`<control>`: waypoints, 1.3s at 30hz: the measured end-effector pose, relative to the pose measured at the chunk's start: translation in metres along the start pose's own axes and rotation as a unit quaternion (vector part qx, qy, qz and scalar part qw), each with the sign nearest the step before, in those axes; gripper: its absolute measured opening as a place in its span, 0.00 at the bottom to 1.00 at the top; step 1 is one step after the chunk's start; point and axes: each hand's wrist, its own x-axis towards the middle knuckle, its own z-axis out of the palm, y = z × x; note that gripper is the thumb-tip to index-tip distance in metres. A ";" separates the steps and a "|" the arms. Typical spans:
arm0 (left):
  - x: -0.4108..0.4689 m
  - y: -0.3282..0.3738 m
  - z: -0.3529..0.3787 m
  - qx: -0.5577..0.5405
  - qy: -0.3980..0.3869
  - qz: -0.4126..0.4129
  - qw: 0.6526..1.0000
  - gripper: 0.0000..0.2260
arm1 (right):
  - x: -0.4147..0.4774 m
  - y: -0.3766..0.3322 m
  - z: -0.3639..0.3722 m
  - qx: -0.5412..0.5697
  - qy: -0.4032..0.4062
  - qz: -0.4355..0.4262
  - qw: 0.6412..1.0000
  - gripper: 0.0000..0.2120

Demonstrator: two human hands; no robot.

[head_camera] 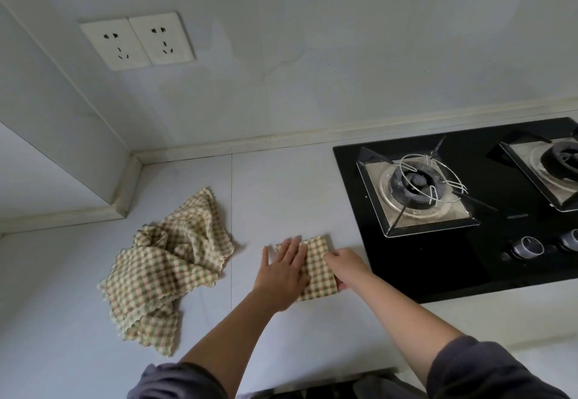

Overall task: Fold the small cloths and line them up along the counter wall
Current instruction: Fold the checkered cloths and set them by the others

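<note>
Left hand (pixel 286 270) flat, fingers straight and spread, palm pressing down on the left part of the folded cloth (pixel 317 261); nothing gripped, only pressed. Right hand (pixel 342 265) at the cloth's right edge, fingers curled over that edge and holding it. The cloth, checked in cream, green and pink, lies flat on the counter (pixel 281 195) between the two hands, its far corner showing beyond the fingertips; well short of the wall (pixel 312 54), which stands beyond both hands.

Left of the left hand, apart from it: a crumpled heap of cloths (pixel 169 267) in the same check, unfolded, scalloped edges loose, reaching from near the counter's corner toward the person; how many cloths are in it I cannot tell.

Just right of the right hand: black glass hob (pixel 406 261); its nearer burner (pixel 416 184) beyond and right of that hand, knobs (pixel 527 247) further right. Two sockets (pixel 137 40) high on the wall, beyond and left of the left hand. Dark sleeves pushed up on both arms.
</note>
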 end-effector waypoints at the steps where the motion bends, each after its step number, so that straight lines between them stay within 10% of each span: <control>1: 0.001 0.000 0.005 0.030 -0.013 0.000 0.999 0.28 | 0.000 0.002 -0.004 -0.008 -0.016 0.003 1.000 0.10; 13: 0.005 0.008 -0.004 0.048 -0.046 -0.038 0.997 0.35 | -0.004 0.024 -0.018 -0.204 -0.119 -0.069 0.969 0.14; 23: 0.050 0.026 -0.044 -0.015 -0.062 -0.092 0.994 0.16 | -0.003 0.039 -0.017 -0.201 -0.092 -0.115 0.968 0.10; 29: 0.042 0.005 -0.062 -0.209 -0.099 -0.016 0.973 0.14 | -0.016 0.037 -0.027 -0.152 -0.062 -0.182 0.969 0.11; 35: -0.021 -0.023 -0.108 -0.417 0.028 0.068 0.906 0.05 | -0.054 -0.015 -0.055 -0.117 -0.087 -0.341 0.929 0.11; 39: -0.051 -0.024 -0.131 -0.410 0.136 0.099 0.897 0.06 | -0.081 -0.063 -0.061 -0.293 -0.108 -0.403 0.860 0.09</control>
